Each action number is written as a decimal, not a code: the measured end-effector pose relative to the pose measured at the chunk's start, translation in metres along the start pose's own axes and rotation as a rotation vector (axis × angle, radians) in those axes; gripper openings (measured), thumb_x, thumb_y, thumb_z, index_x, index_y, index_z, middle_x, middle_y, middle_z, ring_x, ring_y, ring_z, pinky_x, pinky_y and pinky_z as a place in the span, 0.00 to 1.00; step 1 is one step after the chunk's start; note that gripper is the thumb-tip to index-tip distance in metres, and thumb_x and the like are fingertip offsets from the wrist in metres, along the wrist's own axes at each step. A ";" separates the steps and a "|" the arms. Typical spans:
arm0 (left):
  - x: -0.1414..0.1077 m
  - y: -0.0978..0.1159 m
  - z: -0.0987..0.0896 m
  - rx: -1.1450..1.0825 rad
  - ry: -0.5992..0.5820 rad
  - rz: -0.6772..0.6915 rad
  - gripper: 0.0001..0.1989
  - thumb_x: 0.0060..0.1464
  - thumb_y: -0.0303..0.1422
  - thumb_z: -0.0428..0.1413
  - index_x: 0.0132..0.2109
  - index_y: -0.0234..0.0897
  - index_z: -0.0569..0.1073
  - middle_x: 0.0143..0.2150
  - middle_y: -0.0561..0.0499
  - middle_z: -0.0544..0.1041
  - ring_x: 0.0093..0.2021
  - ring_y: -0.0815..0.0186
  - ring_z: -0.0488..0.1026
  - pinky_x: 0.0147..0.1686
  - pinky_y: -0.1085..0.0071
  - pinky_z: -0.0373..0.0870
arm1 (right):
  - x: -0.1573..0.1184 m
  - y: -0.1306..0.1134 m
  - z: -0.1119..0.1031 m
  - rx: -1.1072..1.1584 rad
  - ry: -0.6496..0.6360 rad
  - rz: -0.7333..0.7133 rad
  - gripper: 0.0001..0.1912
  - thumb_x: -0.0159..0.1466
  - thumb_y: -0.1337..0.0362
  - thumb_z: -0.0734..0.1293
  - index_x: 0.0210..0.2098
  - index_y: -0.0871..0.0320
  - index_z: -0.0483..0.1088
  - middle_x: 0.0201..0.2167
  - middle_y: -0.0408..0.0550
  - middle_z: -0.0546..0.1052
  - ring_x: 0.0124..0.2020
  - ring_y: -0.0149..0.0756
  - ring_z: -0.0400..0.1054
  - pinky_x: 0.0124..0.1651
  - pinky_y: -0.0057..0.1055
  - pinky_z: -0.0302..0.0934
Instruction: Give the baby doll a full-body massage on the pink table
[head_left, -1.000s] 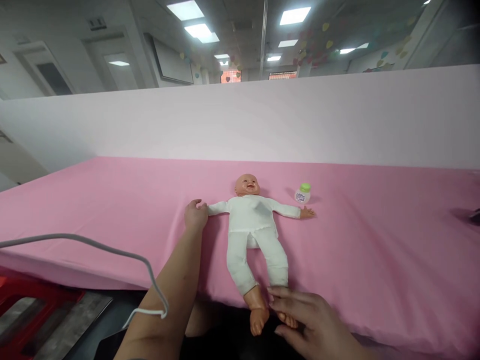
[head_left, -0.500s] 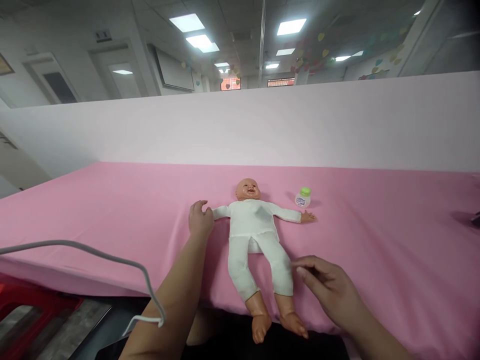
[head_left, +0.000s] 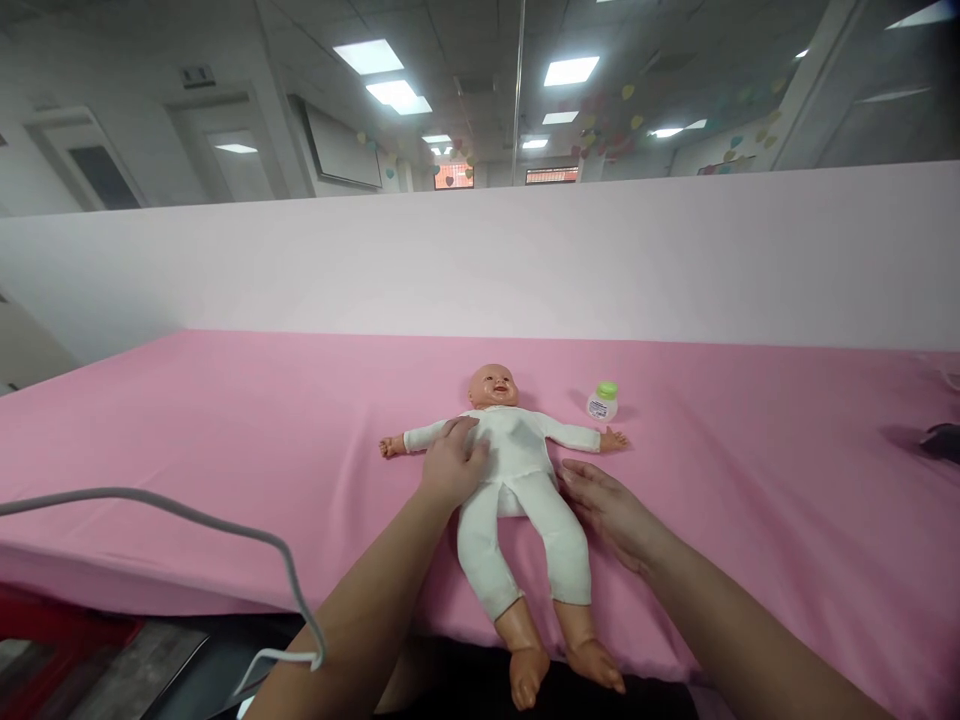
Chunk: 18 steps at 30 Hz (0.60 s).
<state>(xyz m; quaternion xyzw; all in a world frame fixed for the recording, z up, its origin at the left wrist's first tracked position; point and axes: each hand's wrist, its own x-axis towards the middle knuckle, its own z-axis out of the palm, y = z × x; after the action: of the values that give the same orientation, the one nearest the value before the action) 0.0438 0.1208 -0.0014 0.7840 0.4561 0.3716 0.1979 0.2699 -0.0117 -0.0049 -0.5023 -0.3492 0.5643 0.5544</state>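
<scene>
The doll (head_left: 517, 440) lies face up at the near edge of the pink-covered table (head_left: 750, 480), its feet past the edge and its arms out to both sides. Open cloth stretches away on the left and right, and a strip lies between the head and the white panel (head_left: 480, 265) across the far side.

The left hand (head_left: 452, 462) rests on the doll's torso, fingers close together and thumb a little apart. The right hand (head_left: 606, 508) is beside the doll's hip, its fingers nearly straight and held together; whether they touch the clothes, I cannot tell.

A small bottle (head_left: 602, 402) with a green cap stands near the doll's outstretched arm on the right. A dark object (head_left: 941, 441) sits at the far right of the view. A grey cable (head_left: 187, 515) loops in front of the table's left part to the left forearm, above a red stool (head_left: 60, 630).
</scene>
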 end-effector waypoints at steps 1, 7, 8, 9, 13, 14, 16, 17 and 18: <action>-0.001 0.001 0.001 0.029 -0.028 0.015 0.22 0.64 0.41 0.55 0.63 0.41 0.73 0.67 0.43 0.72 0.66 0.50 0.70 0.66 0.52 0.66 | 0.004 -0.003 0.003 0.027 -0.020 0.013 0.19 0.65 0.49 0.73 0.50 0.54 0.77 0.52 0.53 0.82 0.56 0.48 0.75 0.58 0.42 0.69; -0.005 0.000 0.007 0.101 -0.210 0.046 0.34 0.65 0.50 0.54 0.72 0.40 0.65 0.76 0.40 0.60 0.75 0.47 0.56 0.72 0.49 0.57 | 0.042 -0.005 0.012 0.160 0.087 0.133 0.15 0.67 0.57 0.71 0.51 0.55 0.78 0.52 0.53 0.83 0.54 0.47 0.77 0.51 0.37 0.74; -0.005 -0.001 0.007 0.102 -0.227 0.034 0.35 0.64 0.51 0.54 0.72 0.40 0.64 0.76 0.40 0.58 0.75 0.47 0.56 0.71 0.49 0.57 | 0.049 -0.004 0.014 0.180 0.095 0.146 0.15 0.67 0.58 0.70 0.50 0.56 0.78 0.49 0.53 0.84 0.51 0.47 0.78 0.49 0.37 0.75; -0.005 -0.002 0.008 0.102 -0.241 0.022 0.35 0.64 0.51 0.54 0.72 0.41 0.64 0.77 0.40 0.57 0.75 0.46 0.56 0.71 0.49 0.58 | 0.055 -0.003 0.015 0.200 0.098 0.158 0.14 0.67 0.58 0.70 0.49 0.57 0.79 0.46 0.54 0.84 0.48 0.47 0.79 0.48 0.38 0.75; -0.004 -0.004 0.007 0.084 -0.260 0.008 0.35 0.65 0.51 0.53 0.72 0.42 0.64 0.77 0.40 0.57 0.75 0.47 0.58 0.70 0.50 0.59 | 0.073 -0.003 0.023 0.297 0.021 0.186 0.12 0.64 0.64 0.69 0.45 0.61 0.79 0.39 0.54 0.85 0.41 0.48 0.81 0.46 0.40 0.76; -0.004 -0.004 0.007 0.077 -0.262 0.011 0.35 0.65 0.51 0.53 0.72 0.41 0.64 0.76 0.40 0.58 0.75 0.48 0.58 0.70 0.50 0.59 | 0.076 -0.003 0.025 0.324 -0.014 0.184 0.12 0.64 0.65 0.68 0.45 0.61 0.79 0.38 0.54 0.85 0.41 0.48 0.81 0.47 0.40 0.76; -0.004 -0.005 0.007 0.061 -0.264 0.019 0.36 0.65 0.52 0.53 0.72 0.40 0.64 0.76 0.39 0.59 0.75 0.47 0.58 0.70 0.51 0.59 | 0.083 -0.003 0.027 0.372 -0.063 0.179 0.13 0.63 0.65 0.68 0.45 0.62 0.78 0.38 0.55 0.85 0.42 0.50 0.81 0.48 0.42 0.76; -0.004 -0.006 0.007 0.053 -0.267 0.023 0.36 0.65 0.52 0.52 0.73 0.39 0.64 0.76 0.39 0.59 0.74 0.47 0.58 0.70 0.51 0.59 | 0.086 -0.003 0.028 0.390 -0.071 0.175 0.13 0.63 0.64 0.67 0.45 0.62 0.78 0.38 0.55 0.85 0.42 0.51 0.81 0.48 0.43 0.76; -0.003 -0.006 0.007 0.046 -0.269 0.025 0.36 0.65 0.53 0.52 0.73 0.39 0.64 0.76 0.39 0.60 0.74 0.47 0.59 0.70 0.51 0.60 | 0.089 -0.002 0.029 0.403 -0.070 0.170 0.13 0.63 0.63 0.67 0.45 0.61 0.78 0.38 0.55 0.85 0.42 0.51 0.81 0.49 0.44 0.76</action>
<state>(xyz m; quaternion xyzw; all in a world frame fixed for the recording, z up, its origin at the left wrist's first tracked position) 0.0442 0.1214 -0.0113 0.8368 0.4239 0.2549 0.2346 0.2539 0.0805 -0.0118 -0.3892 -0.2049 0.6845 0.5814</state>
